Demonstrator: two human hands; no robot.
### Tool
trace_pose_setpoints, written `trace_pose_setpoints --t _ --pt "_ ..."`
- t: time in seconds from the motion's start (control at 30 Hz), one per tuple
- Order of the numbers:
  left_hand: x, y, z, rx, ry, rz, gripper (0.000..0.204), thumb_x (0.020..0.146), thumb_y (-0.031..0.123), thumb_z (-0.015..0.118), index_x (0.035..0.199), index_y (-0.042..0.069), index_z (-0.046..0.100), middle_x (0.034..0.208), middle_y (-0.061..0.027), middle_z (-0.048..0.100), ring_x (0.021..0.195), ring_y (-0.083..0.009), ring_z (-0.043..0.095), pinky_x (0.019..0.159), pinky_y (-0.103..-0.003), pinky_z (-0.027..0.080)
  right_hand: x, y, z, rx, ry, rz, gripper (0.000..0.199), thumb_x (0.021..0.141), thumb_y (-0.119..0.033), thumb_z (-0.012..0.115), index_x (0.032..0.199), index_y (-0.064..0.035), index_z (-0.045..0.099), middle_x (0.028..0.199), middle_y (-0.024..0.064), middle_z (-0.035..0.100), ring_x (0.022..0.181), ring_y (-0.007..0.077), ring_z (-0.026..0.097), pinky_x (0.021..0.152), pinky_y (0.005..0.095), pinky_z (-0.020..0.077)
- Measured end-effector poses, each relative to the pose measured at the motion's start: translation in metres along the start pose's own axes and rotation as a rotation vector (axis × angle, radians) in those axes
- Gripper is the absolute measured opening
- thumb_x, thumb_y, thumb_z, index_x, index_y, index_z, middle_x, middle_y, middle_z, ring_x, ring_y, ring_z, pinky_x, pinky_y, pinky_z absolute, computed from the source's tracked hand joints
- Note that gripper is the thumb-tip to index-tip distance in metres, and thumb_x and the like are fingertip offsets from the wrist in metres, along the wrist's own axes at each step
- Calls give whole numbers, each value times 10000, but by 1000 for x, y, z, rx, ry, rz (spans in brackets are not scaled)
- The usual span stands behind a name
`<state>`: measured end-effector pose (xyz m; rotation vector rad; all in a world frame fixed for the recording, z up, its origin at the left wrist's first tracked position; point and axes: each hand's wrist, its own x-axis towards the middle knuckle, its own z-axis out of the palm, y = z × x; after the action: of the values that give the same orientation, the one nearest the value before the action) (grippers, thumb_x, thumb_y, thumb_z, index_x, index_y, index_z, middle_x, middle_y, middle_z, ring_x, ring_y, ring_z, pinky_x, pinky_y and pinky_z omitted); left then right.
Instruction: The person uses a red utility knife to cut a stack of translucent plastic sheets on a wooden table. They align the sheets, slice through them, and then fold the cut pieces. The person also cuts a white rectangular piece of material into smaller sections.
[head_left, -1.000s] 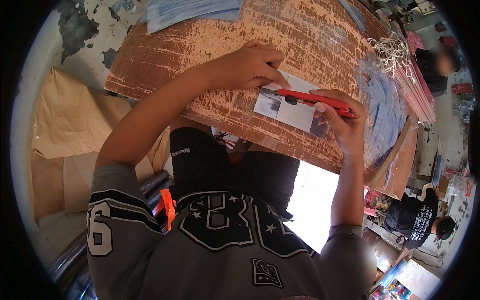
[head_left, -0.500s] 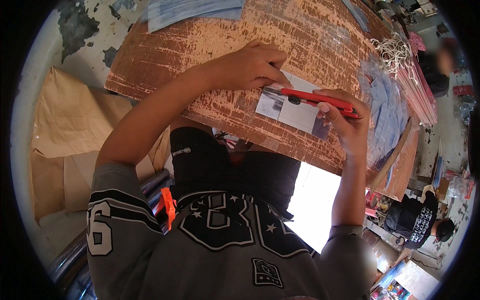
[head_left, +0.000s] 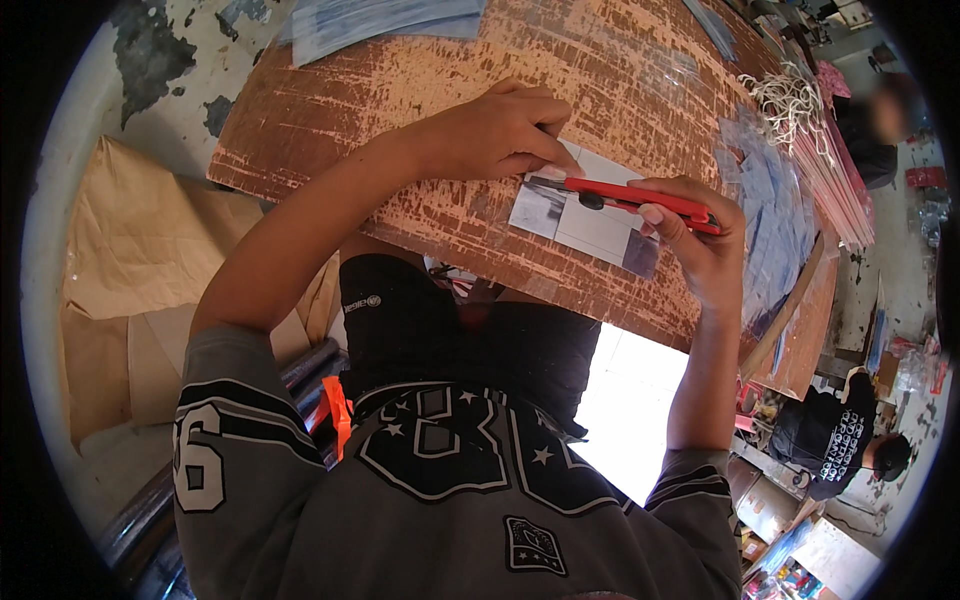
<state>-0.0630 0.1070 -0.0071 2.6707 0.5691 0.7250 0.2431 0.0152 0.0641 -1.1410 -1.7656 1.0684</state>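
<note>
Scuffed brown desk, with blue-grey sheets at the far edge and crumpled bluish film toward the right. Flat near the close edge, grey-and-white card. Right hand with fingers closed around red cutter, blade end over the card's left part. Left hand with fingers bent, tips down at the card's far left part; pressing or pinching, cannot tell. Judged from this view, work under way rather than finished: cutter at the card, no separated piece visible, card seemingly whole. Thin lines across it: printed, scored or cut through, impossible to tell. Blade tip hard to make out beside the left fingertips; card's right part partly covered by cutter and right hand.
</note>
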Motion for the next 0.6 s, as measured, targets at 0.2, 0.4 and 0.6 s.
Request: trace_pose_setpoints --t 0.2,0.4,0.6 --pt "0 1 -1 -7 -8 -9 354 1005 183 760 1323 311 848 945 2 481 998 -193 559 1059 -447 425 1 -3 -3 -9 -6 -13 229 975 -136 879 1174 -25 861 965 62 847 802 78 720 703 242 550" --pt "1 -1 -2 -25 -19 -13 327 1013 238 762 1320 308 850 961 -3 477 1019 -198 556 1062 -447 411 1 -7 -10 -81 -21 -27 207 980 -132 874 1159 -30 864 949 57 844 790 75 716 684 242 544" --pt "1 2 -4 -31 -38 -35 311 1022 265 759 1315 311 852 969 -2 480 1033 -193 557 1075 -455 406 3 -12 -14 -113 -42 -11 198 987 -147 874 1148 -32 864 908 48 826 763 70 706 654 237 534"
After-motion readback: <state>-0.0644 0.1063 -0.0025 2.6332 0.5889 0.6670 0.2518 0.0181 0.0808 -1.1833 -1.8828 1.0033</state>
